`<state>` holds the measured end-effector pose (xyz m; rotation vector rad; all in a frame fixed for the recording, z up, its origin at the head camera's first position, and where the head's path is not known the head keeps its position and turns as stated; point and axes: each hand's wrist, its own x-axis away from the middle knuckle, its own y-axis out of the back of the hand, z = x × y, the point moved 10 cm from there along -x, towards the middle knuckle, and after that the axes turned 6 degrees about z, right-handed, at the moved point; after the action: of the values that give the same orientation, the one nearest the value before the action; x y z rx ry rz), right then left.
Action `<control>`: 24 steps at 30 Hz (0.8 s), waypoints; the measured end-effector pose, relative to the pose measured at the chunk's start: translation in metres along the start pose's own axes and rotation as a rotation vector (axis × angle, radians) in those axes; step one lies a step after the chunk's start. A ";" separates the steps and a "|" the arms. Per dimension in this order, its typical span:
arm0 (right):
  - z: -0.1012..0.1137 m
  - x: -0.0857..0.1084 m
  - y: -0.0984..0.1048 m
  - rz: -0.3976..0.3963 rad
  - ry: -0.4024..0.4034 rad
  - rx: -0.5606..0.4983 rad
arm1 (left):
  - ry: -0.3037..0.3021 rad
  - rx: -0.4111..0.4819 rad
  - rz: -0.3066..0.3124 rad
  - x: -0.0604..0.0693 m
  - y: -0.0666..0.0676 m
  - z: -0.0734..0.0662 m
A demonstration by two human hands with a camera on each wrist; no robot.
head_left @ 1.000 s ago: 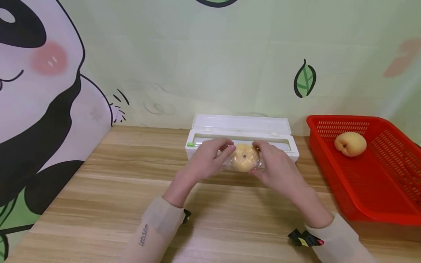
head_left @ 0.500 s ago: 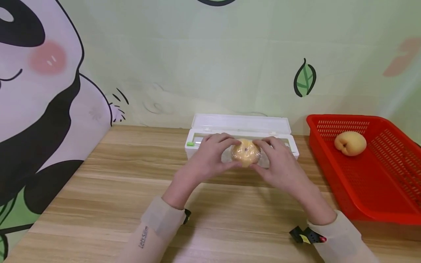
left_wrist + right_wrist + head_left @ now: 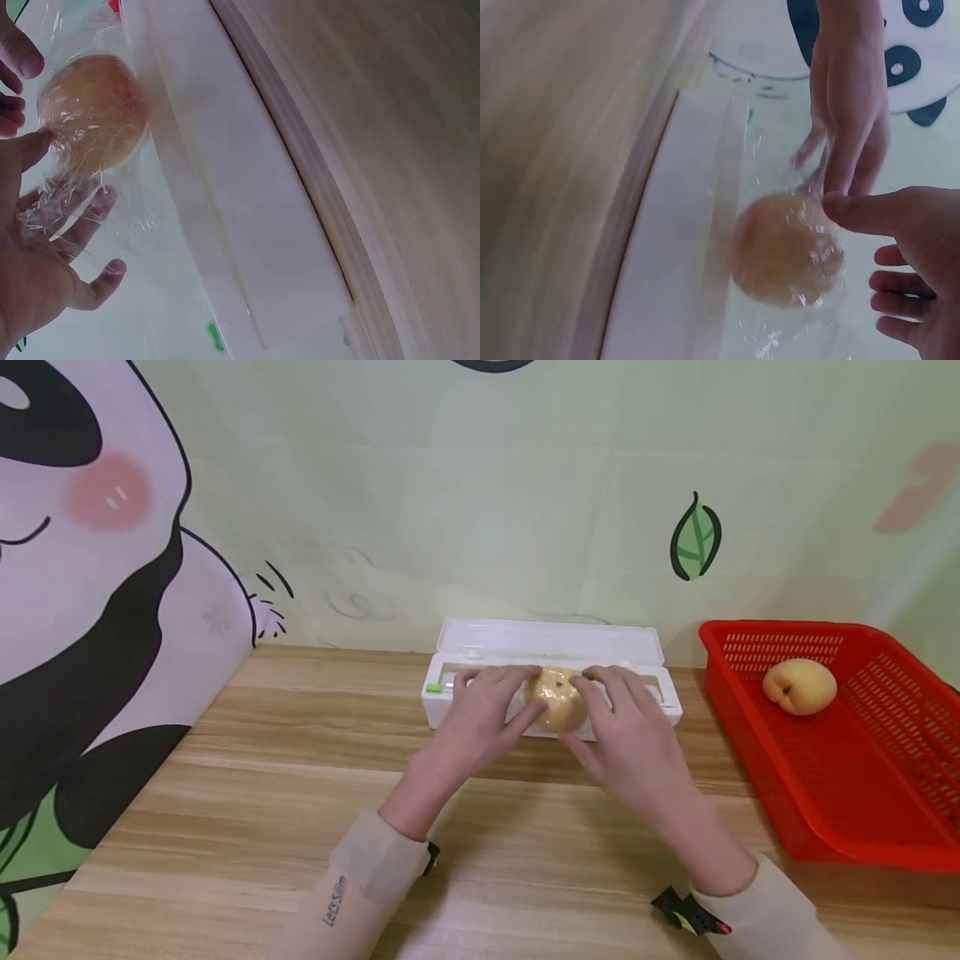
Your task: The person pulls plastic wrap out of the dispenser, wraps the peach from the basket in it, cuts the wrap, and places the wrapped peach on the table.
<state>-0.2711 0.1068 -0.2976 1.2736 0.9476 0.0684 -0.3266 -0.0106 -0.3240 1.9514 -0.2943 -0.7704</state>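
Fruit (image 3: pixel 555 708) wrapped in clear film (image 3: pixel 139 219) is between the hands, before a white box (image 3: pixel 217 165) with its lid up; left hand (image 3: pixel 480 718) pinches one side, right hand (image 3: pixel 633 739) touches the other, its grip hard to tell; right of both hands, a red basket (image 3: pixel 862 768) holds a loose peach (image 3: pixel 799 687)

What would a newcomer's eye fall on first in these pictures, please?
Probably the bright red basket at the far right, with one peach in it. The large panda drawn at the left also stands out. In the middle, the left hand and right hand hold a fruit in clear wrap by an open white box.
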 end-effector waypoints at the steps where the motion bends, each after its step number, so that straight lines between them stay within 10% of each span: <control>1: 0.004 0.000 -0.003 0.017 0.010 -0.005 | 0.017 0.010 0.005 0.000 -0.001 0.001; 7: 0.007 -0.002 -0.028 0.139 0.007 -0.011 | 0.046 0.076 0.024 -0.001 -0.004 0.005; 24: -0.010 -0.023 -0.044 0.083 -0.021 0.066 | -0.022 0.239 -0.041 0.005 0.023 0.043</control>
<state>-0.3112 0.0875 -0.3211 1.3721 0.8851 0.0894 -0.3469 -0.0547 -0.3196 2.1799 -0.3751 -0.8137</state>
